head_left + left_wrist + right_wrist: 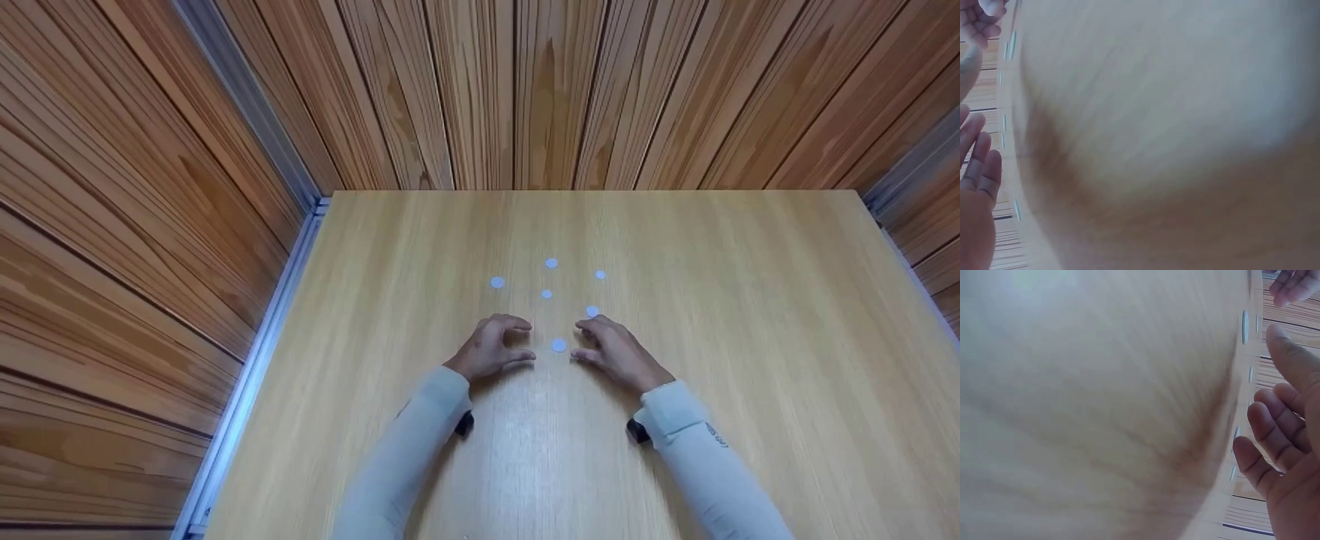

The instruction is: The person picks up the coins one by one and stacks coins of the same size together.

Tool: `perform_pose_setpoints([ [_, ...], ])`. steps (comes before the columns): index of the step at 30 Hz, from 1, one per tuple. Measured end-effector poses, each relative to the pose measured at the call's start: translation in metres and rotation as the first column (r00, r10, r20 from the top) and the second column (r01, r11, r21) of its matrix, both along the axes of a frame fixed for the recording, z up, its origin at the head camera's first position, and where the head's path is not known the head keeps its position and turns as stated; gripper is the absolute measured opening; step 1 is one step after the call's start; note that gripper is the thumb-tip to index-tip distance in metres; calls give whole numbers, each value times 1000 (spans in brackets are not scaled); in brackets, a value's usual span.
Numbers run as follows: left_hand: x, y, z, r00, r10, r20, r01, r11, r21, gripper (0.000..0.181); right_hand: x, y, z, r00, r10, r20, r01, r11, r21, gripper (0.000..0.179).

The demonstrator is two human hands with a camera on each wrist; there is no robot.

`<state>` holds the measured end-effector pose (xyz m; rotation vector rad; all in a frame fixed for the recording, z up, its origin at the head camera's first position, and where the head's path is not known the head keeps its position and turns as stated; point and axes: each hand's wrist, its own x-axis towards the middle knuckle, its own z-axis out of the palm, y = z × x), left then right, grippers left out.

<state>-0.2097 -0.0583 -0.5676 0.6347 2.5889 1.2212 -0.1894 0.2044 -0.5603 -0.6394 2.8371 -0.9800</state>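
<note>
Several small pale round discs lie scattered on the wooden table (pixel 375 300). The nearest disc (pixel 559 345) sits in the gap between the two hands, touched by neither. My left hand (pixel 491 349) is to its left, fingers loosely bent and thumb apart, holding nothing. On the other side my right hand (pixel 616 352) mirrors it, also holding nothing. Another disc (pixel 592 311) lies right by the right hand's fingertips; whether they touch cannot be told. In the right wrist view the right hand's fingers (pixel 1266 422) are spread and relaxed.
Farther back lie a left disc (pixel 497 282), a middle disc (pixel 547 294), a rear disc (pixel 551 263) and a right disc (pixel 600 275). Wood-plank walls (pixel 480 97) stand behind and beside the table. A metal rail (pixel 255 360) runs along its left edge.
</note>
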Motion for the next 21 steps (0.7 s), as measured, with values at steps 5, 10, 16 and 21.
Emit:
perform_pose_setpoints([
  [5, -1, 5, -2, 999, 28, 22, -28, 1000, 13, 39, -2, -4, -3, 1000, 13, 15, -13, 1000, -21, 44],
  [10, -2, 12, -4, 998, 42, 44, -42, 999, -5, 34, -3, -7, -4, 1000, 11, 27, -10, 999, -41, 41],
  [16, -4, 17, -6, 993, 67, 101, -64, 997, -29, 29, -3, -11, -6, 999, 31, 7, -31, 999, -43, 33],
  [21, -7, 20, -7, 996, 44, 71, -44, 999, -6, 25, -6, -15, -5, 999, 36, 18, -35, 999, -32, 27],
])
